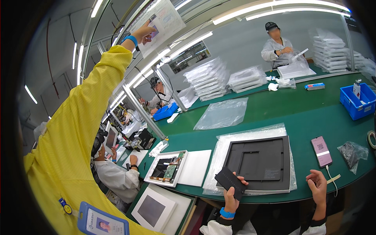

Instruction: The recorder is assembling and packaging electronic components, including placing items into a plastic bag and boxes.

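Note:
My left hand (232, 194) holds a small flat black rectangular piece (230, 182) at the near edge of the green table (297, 113). Just beyond it lies a large black flat panel (260, 161) with a recessed square, resting on a clear plastic bag (250, 135). My right hand (318, 184) rests at the table edge to the right of the panel, holding nothing, fingers loosely curled. A pink phone (321, 151) with a white cable lies just beyond that hand.
A person in a yellow coat (74, 145) stands at my left, arm raised to a hanging sheet (162, 21). On the table are an opened device with a circuit board (166, 168), a white panel (194, 167), a blue bin (357, 102) and stacks of bagged panels (209, 80). Other workers sit around.

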The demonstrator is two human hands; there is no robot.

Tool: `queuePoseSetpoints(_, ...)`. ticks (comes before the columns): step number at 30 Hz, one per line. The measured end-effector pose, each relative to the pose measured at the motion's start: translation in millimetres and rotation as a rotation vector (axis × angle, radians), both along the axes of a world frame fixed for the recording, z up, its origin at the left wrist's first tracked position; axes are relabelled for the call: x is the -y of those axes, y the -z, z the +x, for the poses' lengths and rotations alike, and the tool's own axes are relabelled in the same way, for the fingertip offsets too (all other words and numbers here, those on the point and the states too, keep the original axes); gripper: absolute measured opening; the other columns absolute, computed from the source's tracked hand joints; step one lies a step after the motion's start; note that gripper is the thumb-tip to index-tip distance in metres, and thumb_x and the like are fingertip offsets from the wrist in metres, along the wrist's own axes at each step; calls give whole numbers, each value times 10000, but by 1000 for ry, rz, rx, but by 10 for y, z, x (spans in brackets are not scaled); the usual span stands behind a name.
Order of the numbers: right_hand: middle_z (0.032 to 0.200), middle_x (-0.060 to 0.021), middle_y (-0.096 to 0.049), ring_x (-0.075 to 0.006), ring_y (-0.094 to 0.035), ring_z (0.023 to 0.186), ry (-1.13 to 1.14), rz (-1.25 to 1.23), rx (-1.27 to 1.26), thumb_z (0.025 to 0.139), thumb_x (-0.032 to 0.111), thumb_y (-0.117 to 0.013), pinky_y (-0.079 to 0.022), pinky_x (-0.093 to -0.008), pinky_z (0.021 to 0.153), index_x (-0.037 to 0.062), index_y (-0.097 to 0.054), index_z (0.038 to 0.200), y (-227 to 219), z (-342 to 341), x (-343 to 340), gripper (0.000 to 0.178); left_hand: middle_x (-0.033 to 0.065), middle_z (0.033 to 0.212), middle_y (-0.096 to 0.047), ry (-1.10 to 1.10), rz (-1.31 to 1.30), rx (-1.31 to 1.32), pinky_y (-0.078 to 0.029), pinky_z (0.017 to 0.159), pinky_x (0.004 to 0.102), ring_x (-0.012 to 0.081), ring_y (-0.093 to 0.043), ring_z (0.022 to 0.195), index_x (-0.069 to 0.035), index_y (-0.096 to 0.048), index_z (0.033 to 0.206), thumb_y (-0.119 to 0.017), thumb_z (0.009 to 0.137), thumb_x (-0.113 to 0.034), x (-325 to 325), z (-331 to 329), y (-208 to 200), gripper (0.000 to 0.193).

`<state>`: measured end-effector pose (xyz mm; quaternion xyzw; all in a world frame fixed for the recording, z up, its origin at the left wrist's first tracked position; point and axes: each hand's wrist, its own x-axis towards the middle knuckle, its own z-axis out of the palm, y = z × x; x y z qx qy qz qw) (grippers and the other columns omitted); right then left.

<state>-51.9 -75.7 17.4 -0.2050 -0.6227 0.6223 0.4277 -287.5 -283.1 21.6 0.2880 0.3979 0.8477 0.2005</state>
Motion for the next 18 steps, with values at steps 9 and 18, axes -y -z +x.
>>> queuePoseSetpoints(9, 890, -74, -581, -127, -555, 835, -4, 6, -1, 795, 0, -582, -438, -249, 789, -27, -513, 1112, -24, 16, 13, 326, 174, 1097, -509, -6, -16, 8, -444, 912, 408, 243, -549, 968, 34, -258, 1350, -517, 826, -381, 4, 9, 5, 716)
queuePoseSetpoints(18, 888, -79, -584, -131, -557, 838, -1, 7, 13, 786, 7, -589, -440, -255, 788, -27, -518, 1105, -38, 19, 12, 329, 162, 1096, -503, -26, -82, -13, -420, 929, 418, 242, -534, 965, 3, -281, 1347, -494, 830, -472, 3, 40, -44, 734)
